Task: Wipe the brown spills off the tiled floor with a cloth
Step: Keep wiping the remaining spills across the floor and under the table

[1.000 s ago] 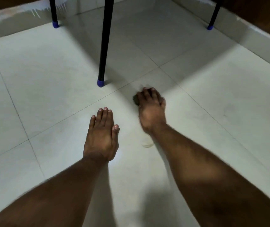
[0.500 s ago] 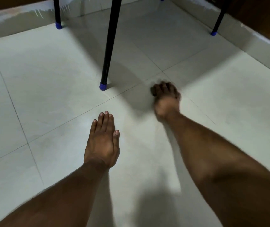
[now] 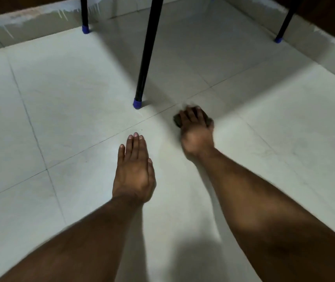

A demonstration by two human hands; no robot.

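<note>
floor (image 3: 61, 94) of pale glossy tiles is filling the head view, thin dark grout lines crossing it. skirting wall (image 3: 30, 23) is running along the far left edge, white paint drips showing on it. far-left black leg (image 3: 84, 13) is standing by that wall on a blue cap. moving right, near black leg (image 3: 148, 51) is slanting down to its blue foot cap (image 3: 137, 103), planted on the tile just beyond a grout line, casting a dark shadow to the right.

left hand (image 3: 134, 169) is lying flat on the floor, palm down, fingers straight and together, thumb alongside, gripping nothing; its forearm is coming in from the bottom left. tiny dark speck is sitting on the tile just beyond its fingertips.

right hand (image 3: 196, 131) is sitting further forward and to the right, motion-blurred, fingers curled down over a dark cloth (image 3: 177, 121) and pressing it onto the floor. cloth is mostly hidden under the fingers, only dark edges peeking out at left and right, lying near a grout crossing, right of the blue foot cap and apart from it. brown spills are not clearly showing; cannot tell whether any are under the cloth.

far right, another black leg (image 3: 285, 21) with a blue cap is standing next to the right-hand skirting.
</note>
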